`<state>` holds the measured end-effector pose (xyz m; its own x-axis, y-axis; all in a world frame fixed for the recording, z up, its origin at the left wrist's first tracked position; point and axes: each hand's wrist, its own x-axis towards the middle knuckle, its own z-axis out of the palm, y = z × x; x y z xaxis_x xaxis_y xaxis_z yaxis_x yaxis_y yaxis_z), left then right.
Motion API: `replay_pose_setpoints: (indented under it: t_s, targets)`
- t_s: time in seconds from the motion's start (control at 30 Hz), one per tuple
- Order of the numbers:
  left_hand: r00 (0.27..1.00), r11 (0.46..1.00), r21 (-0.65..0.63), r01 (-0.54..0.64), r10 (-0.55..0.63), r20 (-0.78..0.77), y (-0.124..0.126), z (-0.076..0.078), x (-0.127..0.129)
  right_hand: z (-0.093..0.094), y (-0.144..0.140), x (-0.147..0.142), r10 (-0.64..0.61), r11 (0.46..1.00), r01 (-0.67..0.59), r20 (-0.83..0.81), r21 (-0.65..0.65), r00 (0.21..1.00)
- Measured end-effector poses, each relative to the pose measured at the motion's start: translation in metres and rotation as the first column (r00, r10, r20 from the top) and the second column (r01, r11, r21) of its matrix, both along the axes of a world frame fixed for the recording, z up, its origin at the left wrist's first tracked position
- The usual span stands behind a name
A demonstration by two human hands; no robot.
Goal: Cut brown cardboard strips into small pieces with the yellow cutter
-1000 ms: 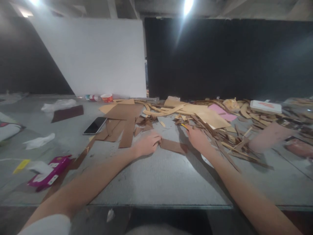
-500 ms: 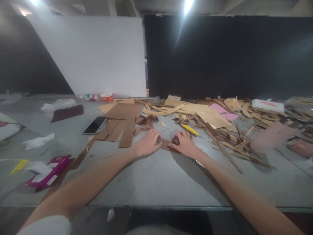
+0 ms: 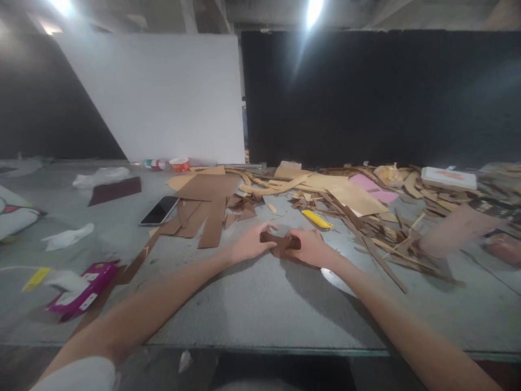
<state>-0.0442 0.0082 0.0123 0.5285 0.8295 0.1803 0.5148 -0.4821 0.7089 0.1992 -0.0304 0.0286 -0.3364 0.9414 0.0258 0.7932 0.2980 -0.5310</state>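
Observation:
Between my hands is a small brown piece of card-like sheet [image 3: 280, 247], held a little above the grey table. My left hand [image 3: 254, 241] is closed on its left end, thumb in front and fingers behind. On the right end, my right hand [image 3: 309, 247] grips it with curled fingers and thumb. The fingers partly cover both ends of the piece. A yellow cutter-like tool [image 3: 316, 219] lies just beyond my right hand. Brown sheets [image 3: 211, 222] and offcuts lie beyond my left hand.
A phone [image 3: 159, 210] and a magenta tissue pack [image 3: 87, 288] lie to the left. Strips and scraps [image 3: 382, 250] are heaped on the right, near a white box [image 3: 448, 177]. A red-and-white cup [image 3: 179, 164] stands at the back. The table's front edge [image 3: 244, 348] runs below my forearms.
The brown piece has been raised and tilted up, so more of its face shows between my hands. My fingers have curled around its ends. The view has shifted slightly.

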Motion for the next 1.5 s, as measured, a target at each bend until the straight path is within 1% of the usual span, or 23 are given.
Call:
replay_pose_setpoints:
  t_s: [0.07,0.13,0.2,0.3,0.43,0.57,0.7,0.8,0.93,1.0,1.03,1.07,1.13,1.2,1.33,1.5]
  targets:
    - [0.998,0.994,-0.102,0.041,-0.035,0.060,-0.003,0.000,0.005,0.002,-0.001,0.001,0.079,0.997,-0.080,-0.046,-0.012,0.996]
    - [0.988,0.973,-0.205,0.106,-0.081,0.131,-0.004,-0.001,0.009,0.004,-0.001,0.003,0.131,0.990,-0.136,-0.100,-0.044,0.986]
    - [0.975,0.942,-0.286,0.175,-0.125,0.185,-0.003,-0.003,0.011,0.006,-0.001,0.005,0.162,0.980,-0.178,-0.152,-0.093,0.975]
    - [0.964,0.897,-0.373,0.238,-0.171,0.203,-0.002,-0.005,0.010,0.007,0.002,0.007,0.178,0.967,-0.210,-0.203,-0.144,0.963]
    - [0.944,0.868,-0.408,0.284,-0.179,0.276,0.001,-0.008,0.008,0.002,0.006,0.010,0.201,0.954,-0.245,-0.238,-0.174,0.950]
    - [0.926,0.840,-0.442,0.315,-0.170,0.337,0.004,-0.013,0.007,-0.002,0.009,0.012,0.174,0.958,-0.223,-0.250,-0.183,0.952]
    - [0.928,0.840,-0.456,0.295,-0.138,0.347,0.007,-0.018,0.007,-0.002,0.009,0.012,0.145,0.963,-0.194,-0.249,-0.186,0.958]
    - [0.933,0.853,-0.447,0.271,-0.119,0.338,0.009,-0.019,0.006,0.000,0.008,0.011,0.147,0.966,-0.192,-0.244,-0.174,0.959]
    - [0.948,0.888,-0.426,0.175,-0.034,0.318,0.009,-0.019,0.006,0.004,0.009,0.015,0.138,0.981,-0.160,-0.184,-0.107,0.973]
    - [0.940,0.899,-0.416,0.138,0.014,0.341,0.008,-0.020,0.007,0.003,0.010,0.016,0.112,0.993,-0.115,-0.143,-0.014,0.983]
    - [0.934,0.902,-0.411,0.128,0.030,0.356,0.007,-0.020,0.008,0.001,0.010,0.016,0.093,0.994,-0.086,-0.125,0.062,0.988]
    - [0.928,0.905,-0.408,0.121,0.042,0.370,0.006,-0.021,0.008,-0.001,0.010,0.015,0.070,0.987,-0.054,-0.106,0.151,0.992]
    - [0.919,0.906,-0.409,0.111,0.064,0.390,0.004,-0.022,0.008,-0.007,0.008,0.011,0.022,0.948,-0.001,-0.061,0.318,0.998]
    - [0.916,0.903,-0.416,0.104,0.077,0.395,0.003,-0.023,0.008,-0.012,0.004,0.004,-0.009,0.917,0.013,-0.012,0.399,1.000]
    - [0.916,0.900,-0.420,0.117,0.065,0.396,0.004,-0.024,0.006,-0.022,-0.003,-0.011,-0.031,0.922,0.014,0.037,0.388,0.999]
    - [0.909,0.886,-0.442,0.136,0.065,0.411,0.005,-0.024,0.007,-0.029,-0.004,-0.020,-0.086,0.929,0.078,0.007,0.362,0.996]
